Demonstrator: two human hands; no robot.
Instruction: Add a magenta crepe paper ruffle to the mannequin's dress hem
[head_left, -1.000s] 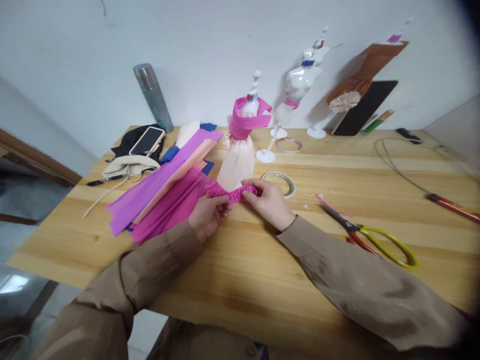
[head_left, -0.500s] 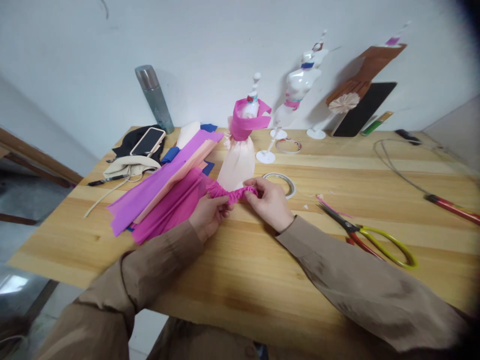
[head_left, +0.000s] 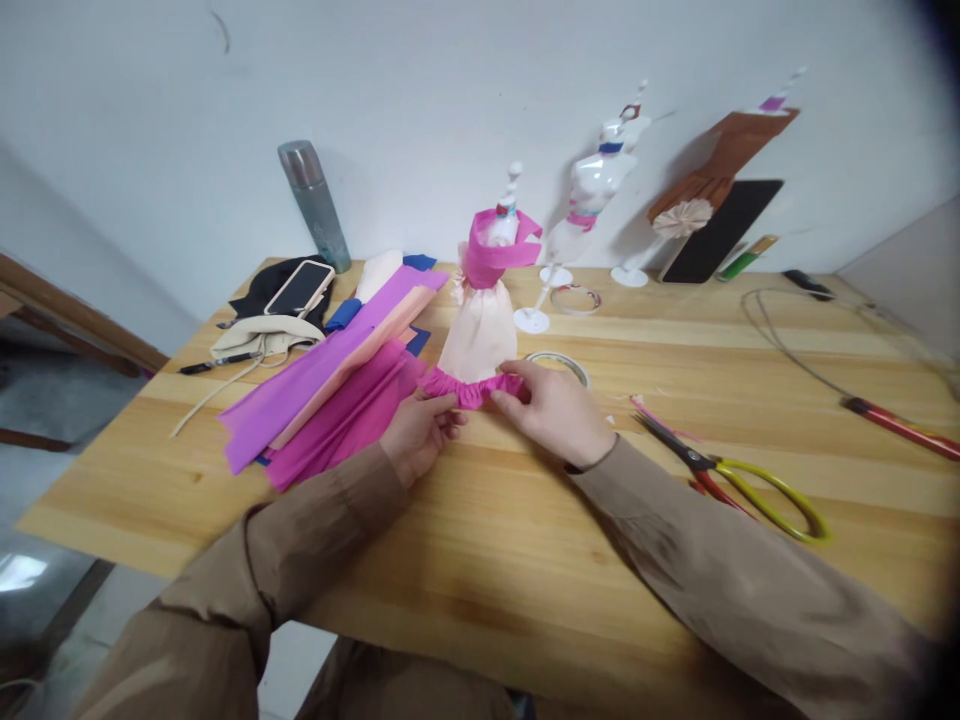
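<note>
A small white mannequin (head_left: 484, 300) stands on the wooden table (head_left: 525, 560), wearing a pale peach paper skirt and a magenta wrap at the bust. A gathered magenta crepe-paper ruffle (head_left: 466, 386) runs along the skirt's hem. My left hand (head_left: 418, 436) pinches the ruffle's left end with fingers closed. My right hand (head_left: 553, 410) pinches its right end against the hem. Both sleeves are brown.
Sheets of purple, peach and magenta crepe paper (head_left: 330, 385) lie left of the hands. A tape roll (head_left: 562, 364) sits behind my right hand, scissors (head_left: 739, 480) to the right. A phone (head_left: 298, 288), flask (head_left: 315, 205), two more mannequins (head_left: 592, 195) and a cable (head_left: 810, 350) stand farther back.
The ruffle has spread wider along the skirt hem, and my right hand has shifted slightly right. The view has tilted down a little.
</note>
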